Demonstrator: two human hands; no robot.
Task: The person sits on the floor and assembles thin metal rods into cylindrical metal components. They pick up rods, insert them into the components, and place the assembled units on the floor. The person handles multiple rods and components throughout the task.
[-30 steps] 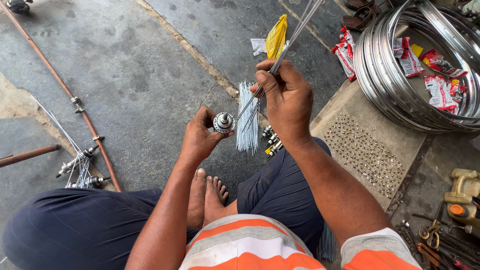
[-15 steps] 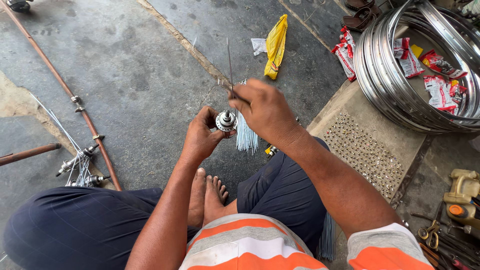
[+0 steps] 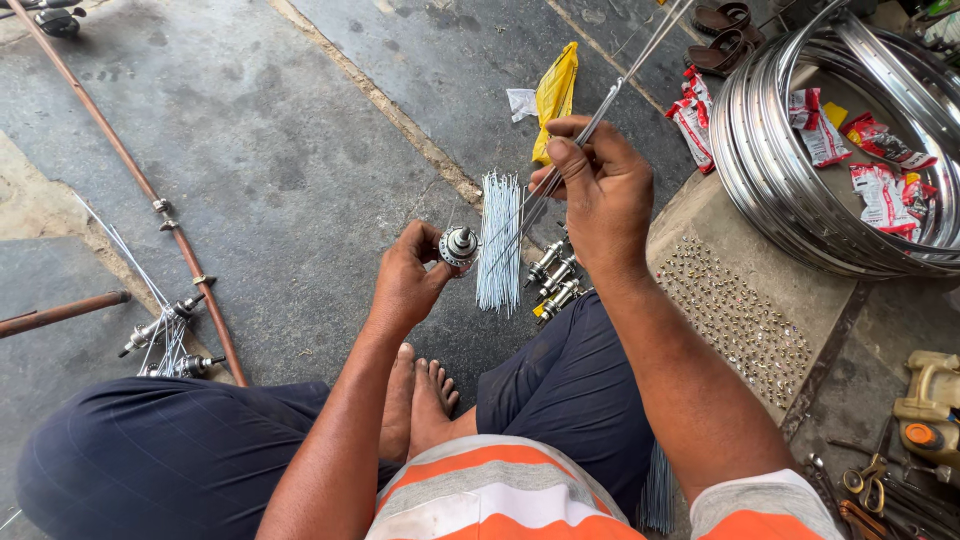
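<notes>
My left hand (image 3: 408,282) grips a small metal wheel hub (image 3: 460,245), held upright above the concrete floor. My right hand (image 3: 598,190) is raised to the right of it and pinches a few thin steel spokes (image 3: 640,62) that slant up toward the top right; their lower ends reach down toward the hub. Directly behind the hub, a bundle of loose spokes (image 3: 499,232) lies on the floor. Several more hubs (image 3: 556,280) lie beside my right knee.
A stack of shiny wheel rims (image 3: 790,190) holding red packets sits at the right. Small nipples (image 3: 735,315) are spread on a slab. A yellow bag (image 3: 555,95) lies beyond. Copper-coloured pipe (image 3: 150,195) and spoked hubs (image 3: 170,340) lie left. Tools (image 3: 890,490) lie lower right.
My right hand, which was down at the hub half a second ago, has lifted up and to the right with spokes in it. The left hand has kept the hub in place.
</notes>
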